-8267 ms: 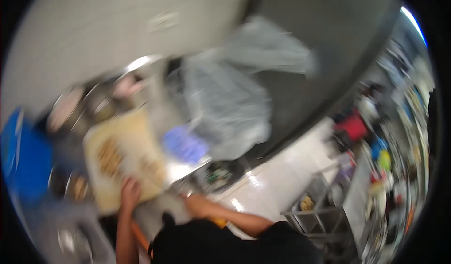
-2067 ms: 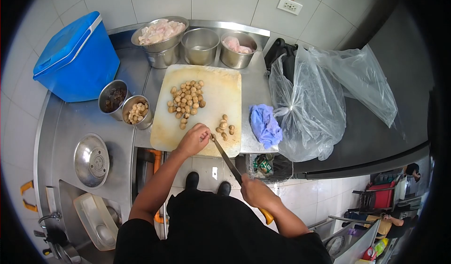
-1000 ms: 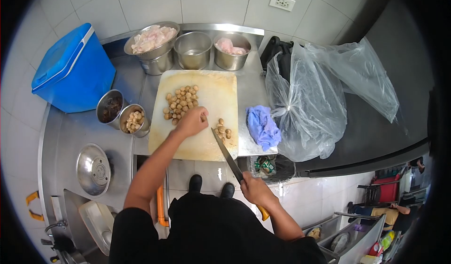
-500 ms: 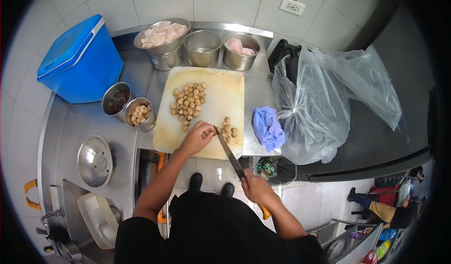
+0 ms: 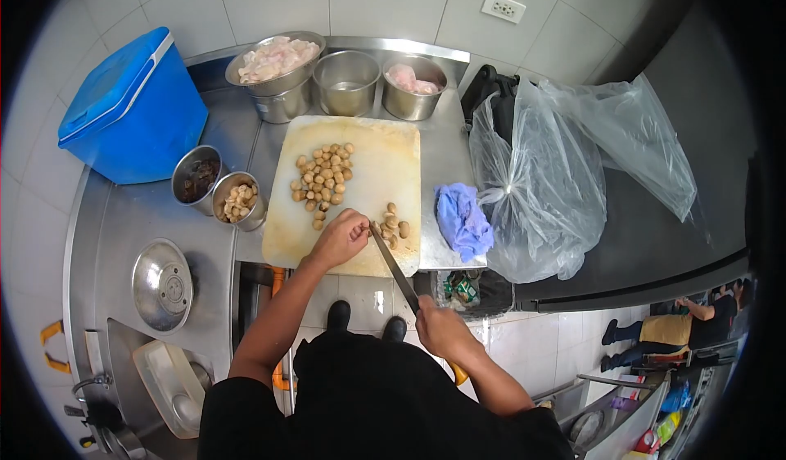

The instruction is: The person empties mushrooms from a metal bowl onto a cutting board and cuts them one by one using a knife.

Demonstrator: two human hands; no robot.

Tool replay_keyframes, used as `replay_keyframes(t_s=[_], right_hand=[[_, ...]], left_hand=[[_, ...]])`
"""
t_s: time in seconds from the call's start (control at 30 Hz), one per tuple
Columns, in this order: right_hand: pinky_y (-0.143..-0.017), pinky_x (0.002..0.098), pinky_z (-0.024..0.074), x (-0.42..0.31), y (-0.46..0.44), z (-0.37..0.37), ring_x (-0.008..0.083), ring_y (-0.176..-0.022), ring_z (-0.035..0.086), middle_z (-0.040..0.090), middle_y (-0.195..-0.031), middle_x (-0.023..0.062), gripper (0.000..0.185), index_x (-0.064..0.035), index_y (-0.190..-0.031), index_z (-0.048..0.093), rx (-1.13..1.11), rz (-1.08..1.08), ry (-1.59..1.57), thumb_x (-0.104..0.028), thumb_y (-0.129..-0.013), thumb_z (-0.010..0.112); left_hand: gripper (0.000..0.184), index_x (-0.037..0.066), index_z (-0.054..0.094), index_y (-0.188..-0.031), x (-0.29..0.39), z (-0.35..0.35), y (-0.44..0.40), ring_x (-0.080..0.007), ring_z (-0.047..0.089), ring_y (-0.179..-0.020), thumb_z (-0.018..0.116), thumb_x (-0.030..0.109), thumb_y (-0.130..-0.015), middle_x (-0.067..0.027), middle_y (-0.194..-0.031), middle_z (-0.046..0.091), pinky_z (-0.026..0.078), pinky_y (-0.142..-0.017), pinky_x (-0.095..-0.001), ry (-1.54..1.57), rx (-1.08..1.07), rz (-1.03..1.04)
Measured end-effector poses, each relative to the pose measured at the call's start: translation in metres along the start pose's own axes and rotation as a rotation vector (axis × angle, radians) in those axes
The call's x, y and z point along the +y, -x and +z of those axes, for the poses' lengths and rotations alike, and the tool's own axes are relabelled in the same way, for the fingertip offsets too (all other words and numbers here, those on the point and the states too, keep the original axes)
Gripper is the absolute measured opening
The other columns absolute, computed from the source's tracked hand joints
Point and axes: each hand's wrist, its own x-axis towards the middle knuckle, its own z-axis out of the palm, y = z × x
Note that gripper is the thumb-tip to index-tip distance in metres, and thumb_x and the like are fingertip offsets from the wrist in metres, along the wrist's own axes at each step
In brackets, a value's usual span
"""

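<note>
Right hand gripping a knife, left hand curled beside its tip.
Mushrooms lie in 2 groups on the board, at the counter's near edge: a pile left of the board's middle, fewer by its right edge. The blade slants from the right hand across the near edge, tip between the left hand and the smaller group. The left hand is nearer the pile, which lies just beyond it; whether it pinches a mushroom, I cannot tell.
</note>
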Motion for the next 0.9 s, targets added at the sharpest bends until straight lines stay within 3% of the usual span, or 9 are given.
replay_keyframes(t_s=[0.37, 0.57, 0.63, 0.67, 0.73, 0.77, 0.9], right_hand=[[-0.076, 0.0605, 0.051, -0.002, -0.015, 0.007, 0.0551, -0.078, 0.065, 0.064, -0.078, 0.0366, 0.022, 0.0091, -0.103, 0.046, -0.103, 0.049, 0.091, -0.011, -0.095, 0.05], [-0.075, 0.0611, 0.0502, -0.004, 0.012, -0.006, 0.0555, -0.078, 0.064, 0.065, -0.079, 0.0363, 0.022, 0.0057, -0.106, 0.047, -0.134, 0.109, 0.047, -0.015, -0.097, 0.051], [-0.073, 0.0612, 0.0491, -0.004, 0.014, -0.005, 0.0552, -0.075, 0.063, 0.063, -0.076, 0.0353, 0.02, 0.0032, -0.106, 0.047, -0.063, 0.109, 0.028, -0.015, -0.098, 0.05], [-0.07, 0.0613, 0.0481, -0.003, 0.015, -0.004, 0.055, -0.073, 0.062, 0.062, -0.073, 0.0342, 0.018, 0.0006, -0.106, 0.046, 0.006, 0.111, 0.009, -0.015, -0.098, 0.05], [-0.07, 0.0611, 0.0481, 0.0, 0.016, -0.005, 0.0548, -0.073, 0.062, 0.062, -0.073, 0.034, 0.018, -0.0005, -0.106, 0.047, 0.025, 0.103, -0.02, -0.016, -0.099, 0.051], [-0.069, 0.0608, 0.048, 0.001, 0.015, -0.004, 0.0545, -0.073, 0.062, 0.062, -0.073, 0.0338, 0.018, -0.0016, -0.106, 0.047, 0.044, 0.092, -0.048, -0.017, -0.099, 0.051], [-0.071, 0.0612, 0.0477, 0.001, 0.013, -0.004, 0.0547, -0.075, 0.062, 0.063, -0.074, 0.0335, 0.019, -0.0017, -0.106, 0.048, -0.014, 0.016, -0.091, -0.018, -0.099, 0.052]], left_hand=[[0.013, 0.0, 0.062, -0.097, 0.005, -0.004, 0.003, -0.0154, 0.062, -0.071, 0.067, -0.003, -0.085, -0.0085, -0.093, 0.06, 0.053, -0.066, -0.0278, 0.016, 0.005, -0.012], [0.017, 0.001, 0.064, -0.102, 0.003, -0.011, -0.001, -0.0176, 0.063, -0.076, 0.069, 0.001, -0.086, -0.0088, -0.095, 0.06, 0.054, -0.068, -0.0283, 0.041, -0.012, -0.048], [0.021, 0.003, 0.065, -0.106, 0.004, -0.023, -0.012, -0.0248, 0.063, -0.091, 0.068, 0.003, -0.085, -0.0102, -0.103, 0.061, 0.054, -0.078, -0.034, -0.115, 0.008, -0.08], [0.021, 0.003, 0.065, -0.106, 0.002, -0.03, -0.018, -0.0248, 0.063, -0.091, 0.068, 0.003, -0.085, -0.0102, -0.103, 0.061, 0.054, -0.078, -0.034, -0.115, 0.006, -0.08], [0.026, 0.004, 0.065, -0.108, -0.001, -0.042, -0.032, -0.0315, 0.058, -0.107, 0.066, 0.004, -0.082, -0.0116, -0.112, 0.061, 0.051, -0.09, -0.0408, -0.541, 0.066, 0.076], [0.028, 0.005, 0.066, -0.108, 0.001, -0.047, -0.036, -0.0336, 0.053, -0.116, 0.064, 0.001, -0.081, -0.0123, -0.114, 0.06, 0.048, -0.095, -0.045, -0.601, -0.018, -0.046], [0.023, 0.002, 0.066, -0.101, -0.016, -0.052, -0.051, -0.0361, 0.056, -0.107, 0.059, -0.004, -0.08, -0.0154, -0.108, 0.059, 0.048, -0.092, -0.0454, -0.786, -0.14, 0.048]])
